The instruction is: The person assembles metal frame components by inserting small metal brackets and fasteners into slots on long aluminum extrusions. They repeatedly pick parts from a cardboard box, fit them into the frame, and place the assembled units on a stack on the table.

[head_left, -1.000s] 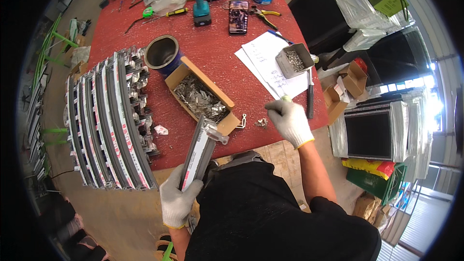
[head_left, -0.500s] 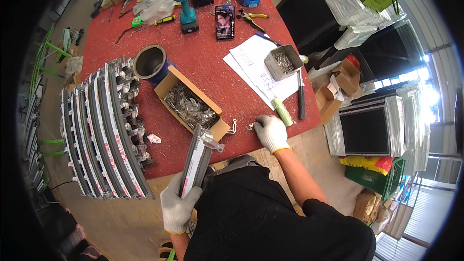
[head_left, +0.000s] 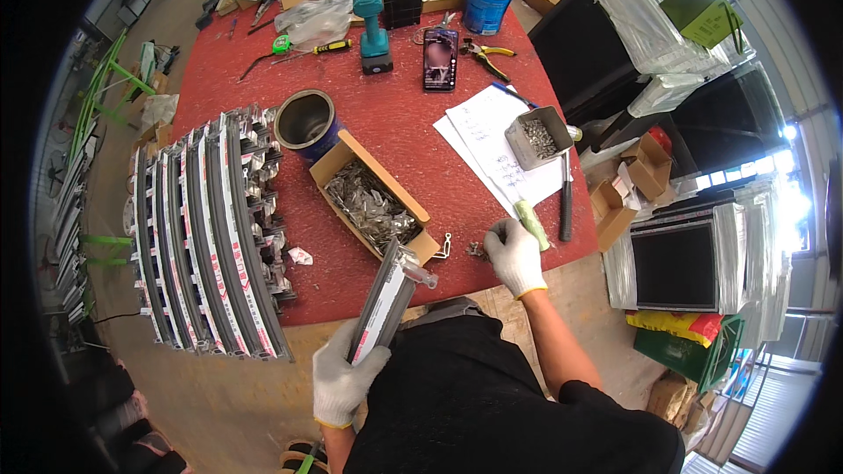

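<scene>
My left hand (head_left: 344, 377), in a white knit glove, grips the lower end of a grey metal profile (head_left: 384, 307) with a white-and-red label strip. The profile is tilted, and a small metal fitting (head_left: 421, 276) sticks out at its upper end. At the table's near edge my right hand (head_left: 516, 256), also gloved, has its fingers curled down beside a small heap of tiny metal parts (head_left: 477, 249). Its fingertips are hidden, so what they pinch cannot be seen. A green-handled tool (head_left: 531, 225) lies right beside that hand. A flat metal clip (head_left: 445, 246) lies between the two hands.
A cardboard box (head_left: 386, 179) of metal clips stands mid-table, by a blue can (head_left: 306, 123). Several labelled profiles (head_left: 206, 237) lie in a row at left. A grey tub (head_left: 536, 139) of small fasteners sits on papers; a teal drill (head_left: 371, 26) and phone (head_left: 440, 60) stand behind.
The whole view has shifted, so the table and things appear farther right and lower. My left hand still holds the profile, and my right hand stays at the small metal parts.
</scene>
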Available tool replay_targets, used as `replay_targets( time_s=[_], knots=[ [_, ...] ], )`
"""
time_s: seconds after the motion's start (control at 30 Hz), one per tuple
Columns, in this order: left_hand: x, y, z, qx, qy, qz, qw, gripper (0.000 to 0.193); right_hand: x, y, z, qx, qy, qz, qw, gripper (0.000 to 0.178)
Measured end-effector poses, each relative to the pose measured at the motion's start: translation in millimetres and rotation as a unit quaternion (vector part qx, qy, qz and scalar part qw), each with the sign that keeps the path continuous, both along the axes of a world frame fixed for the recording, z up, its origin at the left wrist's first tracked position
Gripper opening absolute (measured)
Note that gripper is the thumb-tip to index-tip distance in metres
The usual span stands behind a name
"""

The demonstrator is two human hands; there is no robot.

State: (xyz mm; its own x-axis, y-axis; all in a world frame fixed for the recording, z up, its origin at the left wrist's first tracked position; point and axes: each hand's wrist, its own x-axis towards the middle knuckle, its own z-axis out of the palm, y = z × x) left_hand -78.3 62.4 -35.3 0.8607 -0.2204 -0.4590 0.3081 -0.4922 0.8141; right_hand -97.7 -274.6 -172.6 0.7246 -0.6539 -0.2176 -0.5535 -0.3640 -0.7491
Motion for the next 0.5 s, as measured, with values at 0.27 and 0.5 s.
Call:
replay_targets(
  time_s=[0.27, 0.5],
  knots=[
    [4, -5, 12, 0.038, -0.008, -0.035, 0.999, 0.056, 26, 23, 121, 0.251, -0.142, 0.056, 0.956, 0.018],
    [4, -6, 16, 0.029, -0.009, -0.047, 0.998, 0.056, 44, 51, 156, 0.219, -0.126, 0.157, 0.955, 0.025]
  ],
)
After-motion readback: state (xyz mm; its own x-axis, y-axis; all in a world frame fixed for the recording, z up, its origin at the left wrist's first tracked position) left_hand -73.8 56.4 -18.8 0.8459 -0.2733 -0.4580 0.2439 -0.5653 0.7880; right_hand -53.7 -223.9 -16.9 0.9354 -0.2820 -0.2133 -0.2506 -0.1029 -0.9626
